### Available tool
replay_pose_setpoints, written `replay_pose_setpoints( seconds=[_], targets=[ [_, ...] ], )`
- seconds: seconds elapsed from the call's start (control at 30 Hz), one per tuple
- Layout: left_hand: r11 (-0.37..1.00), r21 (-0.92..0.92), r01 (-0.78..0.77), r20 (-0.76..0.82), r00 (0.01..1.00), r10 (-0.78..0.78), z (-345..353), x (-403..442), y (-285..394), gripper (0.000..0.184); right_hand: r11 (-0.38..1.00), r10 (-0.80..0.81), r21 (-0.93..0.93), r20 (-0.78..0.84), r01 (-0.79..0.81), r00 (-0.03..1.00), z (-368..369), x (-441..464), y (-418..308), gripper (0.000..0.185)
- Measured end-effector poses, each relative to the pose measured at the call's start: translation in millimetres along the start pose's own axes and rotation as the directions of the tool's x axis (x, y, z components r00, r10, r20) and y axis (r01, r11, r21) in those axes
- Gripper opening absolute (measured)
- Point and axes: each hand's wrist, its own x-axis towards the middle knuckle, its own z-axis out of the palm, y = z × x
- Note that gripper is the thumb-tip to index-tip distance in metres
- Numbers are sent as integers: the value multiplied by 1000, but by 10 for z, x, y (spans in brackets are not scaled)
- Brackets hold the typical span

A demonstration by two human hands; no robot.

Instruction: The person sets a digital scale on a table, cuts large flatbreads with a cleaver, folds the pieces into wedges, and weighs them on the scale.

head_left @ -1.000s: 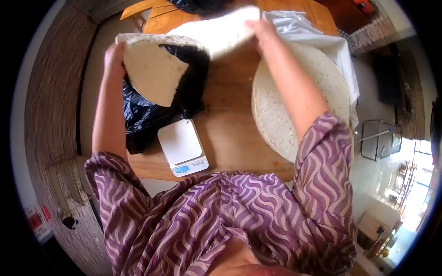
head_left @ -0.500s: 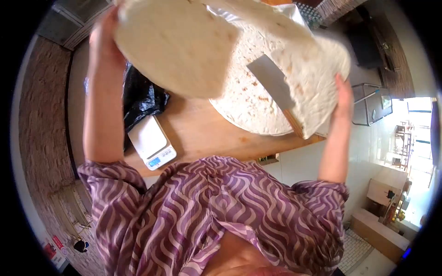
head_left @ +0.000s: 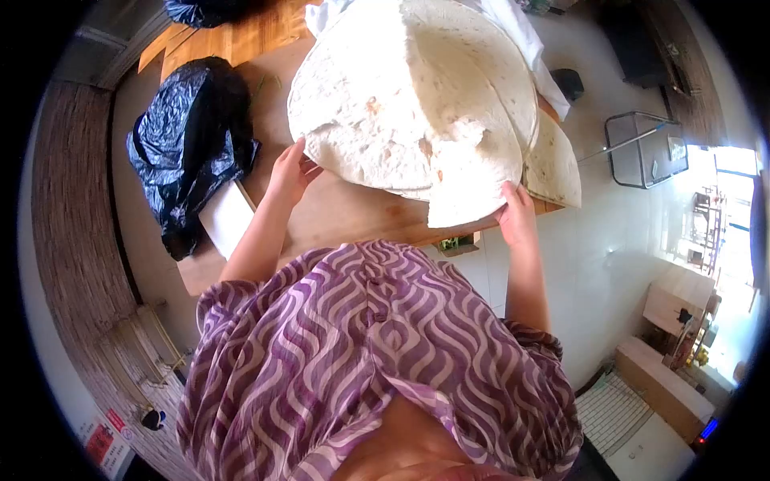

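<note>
Large round flatbreads point(head_left: 361, 104) lie stacked on the wooden table in front of me, the topmost sheet with torn, ragged patches near its front edge. My left hand point(head_left: 292, 171) grips the near left rim, thumb on top and fingers curled beneath. At the near right, my right hand point(head_left: 516, 210) pinches the edge of the same sheet, where a flap hangs past the pile. A folded piece of flatbread point(head_left: 553, 164) sticks out to the right of the stack. White cloth point(head_left: 525, 48) shows behind the bread. No blade is visible now.
A crumpled black plastic bag point(head_left: 192, 120) sits left of the bread, beside a white kitchen scale point(head_left: 228, 218) partly covered by my left forearm. Another black bag point(head_left: 204, 11) is at the far left. The wooden table point(head_left: 353, 210) ends just before my body. A metal-framed stand point(head_left: 646, 151) is off to the right.
The flatbread pieces lifted in both hands have come down onto the stack. My hands moved lower and closer together. The broad wooden-handled blade seen on the bread is no longer in sight.
</note>
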Motion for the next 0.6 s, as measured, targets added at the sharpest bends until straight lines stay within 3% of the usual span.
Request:
replay_pose_setpoints(
  seconds=[0.13, 0.2, 0.3, 0.33, 0.37, 0.43, 0.5, 0.53, 0.6],
  targets=[
    [999, 40, -35, -5, 999, 35, 56, -39, 16, 35, 998, -67, -22, -36, 66, 997, 71, 9, 12, 35],
    [993, -110, -34, 59, 997, 40, 6, -129, 73, 34, 999, -26, 29, -41, 27, 999, 56, 3, -18, 36],
    [975, -223, 1, 48, 999, 10, -25, -415, 227, 36, 969, -205, -112, 148, 222, 968, 322, -335, -242, 42],
    [976, -218, 11, 29, 1000, -4, -76, -456, 211, 35, 899, 162, 401, 65, -174, 985, 386, -189, -252, 45],
    [977, -213, 20, 14, 1000, -18, -144, -456, 172, 34, 963, 124, 254, -113, -92, 986, 426, -213, -251, 45],
    [975, -209, 82, 7, 997, -82, -503, -281, -109, 35, 959, 194, 231, -119, -163, 974, 310, -15, 17, 46],
    [964, -211, 162, 30, 987, -160, -650, -287, -292, 37, 917, 267, 307, -3, -253, 964, 164, 45, 230, 47],
    [955, -229, 187, 52, 982, -180, -648, -313, -363, 39, 947, 261, 215, -86, -238, 961, 186, 1, 253, 46],
    [942, -229, 244, 114, 968, -223, -613, -398, -455, 38, 948, 275, 204, -134, -246, 952, 255, -49, 290, 46]
  ],
)
